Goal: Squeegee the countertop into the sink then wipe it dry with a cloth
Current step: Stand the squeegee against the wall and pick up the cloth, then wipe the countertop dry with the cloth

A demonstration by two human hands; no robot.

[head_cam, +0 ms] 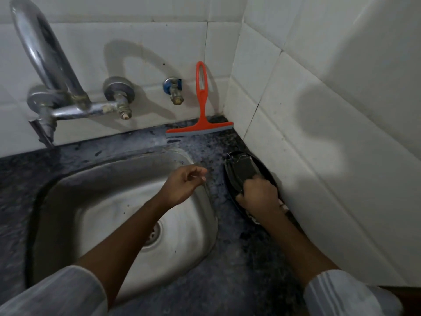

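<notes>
Against the white tiled corner, the orange squeegee [201,119] stands on the dark speckled countertop [205,270]; right hand [259,197] grips a dark cloth [242,172], left hand [184,184] hovers loosely curled over the steel sink [109,197]

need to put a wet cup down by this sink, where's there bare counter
Bare dark countertop lies near the camera, between the sink rim and the right tiled wall. A smaller patch sits between the squeegee and the black dish. It is crowded by the right wall, where the right hand grips a dark cloth in the dish.
</notes>
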